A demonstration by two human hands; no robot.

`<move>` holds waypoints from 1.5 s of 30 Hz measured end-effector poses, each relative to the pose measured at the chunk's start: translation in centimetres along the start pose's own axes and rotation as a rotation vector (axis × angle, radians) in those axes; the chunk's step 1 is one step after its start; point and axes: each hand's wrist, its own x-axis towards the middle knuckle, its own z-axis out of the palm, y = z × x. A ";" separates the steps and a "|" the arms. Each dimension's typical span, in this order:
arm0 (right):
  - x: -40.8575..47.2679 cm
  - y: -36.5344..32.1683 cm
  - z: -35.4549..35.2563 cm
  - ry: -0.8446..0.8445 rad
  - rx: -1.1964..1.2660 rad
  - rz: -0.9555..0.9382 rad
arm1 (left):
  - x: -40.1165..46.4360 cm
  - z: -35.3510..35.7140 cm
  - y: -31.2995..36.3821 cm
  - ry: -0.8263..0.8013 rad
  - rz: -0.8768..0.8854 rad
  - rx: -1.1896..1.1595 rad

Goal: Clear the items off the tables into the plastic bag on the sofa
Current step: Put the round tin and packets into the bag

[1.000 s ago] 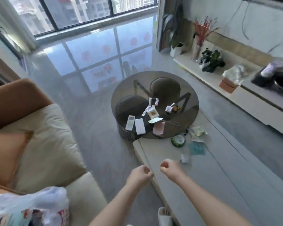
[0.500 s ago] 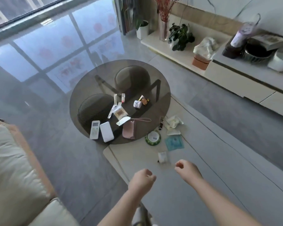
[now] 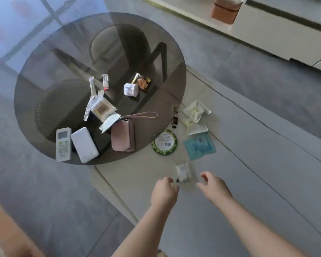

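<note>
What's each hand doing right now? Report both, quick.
Left hand: fingers curled, holding nothing, beside the small packet.
Right hand: fingers loosely curled, holding nothing, on the packet's other side.

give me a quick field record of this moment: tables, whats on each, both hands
round table: dark glass table, overlapping the pale table's far end
on glass: remote, white power bank, pink wallet, paper packets, small white tub
pale table: long table
on pale table: green round tin, blue sachet, crumpled tissues, small white packet
left hand: fingers curled, holding nothing, beside the small white packet
right hand: fingers loosely curled, empty, on the packet's other side
bag: not in view
</note>
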 end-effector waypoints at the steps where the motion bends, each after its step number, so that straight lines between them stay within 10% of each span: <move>1: 1.1 0.1 0.7 0.008 -0.015 0.001 | 1.3 0.7 0.0 0.002 -0.003 0.006; 15: 7.2 -2.2 7.2 0.306 -0.192 0.049 | 8.0 4.6 -1.6 0.048 0.081 -0.075; 36: 8.2 -0.8 0.2 -0.061 0.493 -0.045 | 7.7 1.1 2.6 -0.240 -0.132 -1.044; 45: 13.8 -1.6 -1.2 0.296 -0.263 -0.191 | 9.3 1.8 1.7 -0.348 -0.078 -0.930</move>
